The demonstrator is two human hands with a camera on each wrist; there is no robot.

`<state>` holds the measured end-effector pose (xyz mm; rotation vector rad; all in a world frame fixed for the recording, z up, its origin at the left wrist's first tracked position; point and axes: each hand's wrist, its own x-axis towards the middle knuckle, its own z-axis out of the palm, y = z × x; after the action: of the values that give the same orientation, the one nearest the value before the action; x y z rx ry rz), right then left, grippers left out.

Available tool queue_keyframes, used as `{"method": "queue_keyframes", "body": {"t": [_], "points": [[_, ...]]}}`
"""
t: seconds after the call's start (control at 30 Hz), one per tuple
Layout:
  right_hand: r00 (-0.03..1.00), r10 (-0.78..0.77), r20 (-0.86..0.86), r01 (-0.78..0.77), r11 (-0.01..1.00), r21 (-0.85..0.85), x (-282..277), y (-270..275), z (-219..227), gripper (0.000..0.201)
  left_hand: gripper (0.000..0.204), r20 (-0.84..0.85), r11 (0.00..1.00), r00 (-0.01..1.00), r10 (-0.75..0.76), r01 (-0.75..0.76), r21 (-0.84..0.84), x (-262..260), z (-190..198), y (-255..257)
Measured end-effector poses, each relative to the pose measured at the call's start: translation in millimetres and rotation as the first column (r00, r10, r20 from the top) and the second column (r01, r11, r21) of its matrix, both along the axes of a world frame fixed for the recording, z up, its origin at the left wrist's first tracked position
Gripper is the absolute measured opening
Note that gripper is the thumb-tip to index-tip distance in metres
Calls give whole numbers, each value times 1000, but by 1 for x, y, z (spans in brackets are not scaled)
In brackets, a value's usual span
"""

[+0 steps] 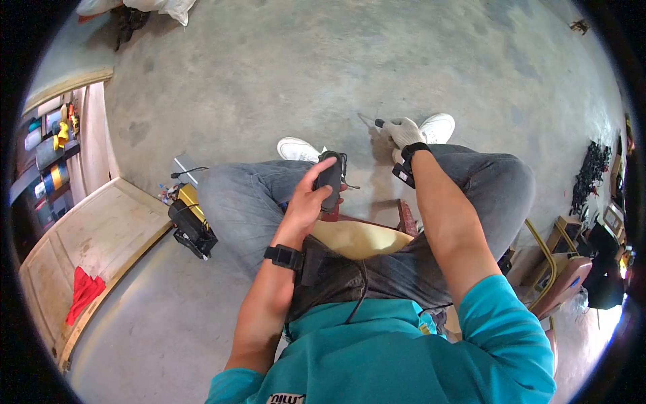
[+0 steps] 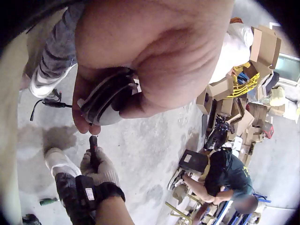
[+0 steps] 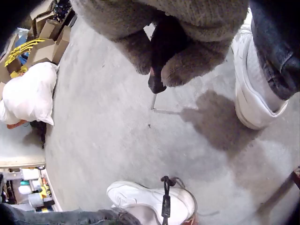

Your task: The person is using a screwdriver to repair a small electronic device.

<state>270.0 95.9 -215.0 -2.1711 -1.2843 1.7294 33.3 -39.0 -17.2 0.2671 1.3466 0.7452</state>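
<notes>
My bare left hand (image 1: pixel 311 202) grips a dark, rounded oval device (image 1: pixel 331 176) above the left thigh, fingers wrapped round its edge and thumb along it. In the left wrist view the device shows layered dark and grey edges. A thin black cable with a connector (image 2: pixel 57 104) hangs from it. My right hand (image 1: pixel 404 132), in a knitted white glove, holds a screwdriver by its dark handle (image 3: pixel 161 54) in front of the right shoe. The screwdriver's thin metal shaft (image 3: pixel 154 101) points down over the concrete floor. The two hands are apart.
White shoes (image 1: pixel 437 128) stand on the floor. To the left are a black and yellow tool case (image 1: pixel 192 219) and a wooden panel (image 1: pixel 101 249) bearing a red cloth (image 1: pixel 85 293). Another person (image 2: pixel 229 176) sits near open cardboard boxes (image 2: pixel 265 44). A green-handled tool (image 2: pixel 47 201) lies on the floor.
</notes>
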Motion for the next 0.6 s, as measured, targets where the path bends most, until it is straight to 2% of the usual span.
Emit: {"method": "queue_keyframes", "body": {"t": [0.03,0.07,0.13,0.17,0.23,0.27,0.33,0.47,0.5,0.6], "points": [[998,-50,-50,50,999,9,0,0,4,25,58,27,1000,999,-25,25,-10,-1,-3,-1],[998,-52,-45,53,998,19,0,2,9,25,58,32,1000,999,-28,28,0,-1,-6,-2],[984,-104,-143,107,994,11,-2,5,24,27,47,44,998,999,-30,28,50,-1,-5,-2],[985,-102,-140,107,994,27,-1,8,33,27,47,48,997,998,-31,28,66,-2,-4,-2],[950,-145,-275,124,988,-92,-1,13,59,30,40,104,996,995,2,-11,93,-4,1,-1],[952,-139,-273,125,990,-69,-2,13,69,30,40,109,993,994,-1,-12,115,-4,2,-1],[894,-196,-402,179,981,-78,-4,12,88,39,31,129,993,989,71,-83,88,-3,1,-1],[857,-175,-484,176,983,-44,-8,10,149,38,26,135,981,986,99,-119,152,-9,5,-6],[865,-168,-474,182,983,-18,-12,5,177,36,27,151,975,982,115,-141,173,-10,5,-8],[873,-88,-480,138,988,72,-6,-6,218,36,28,181,958,972,151,-188,214,-11,9,-12]]}}
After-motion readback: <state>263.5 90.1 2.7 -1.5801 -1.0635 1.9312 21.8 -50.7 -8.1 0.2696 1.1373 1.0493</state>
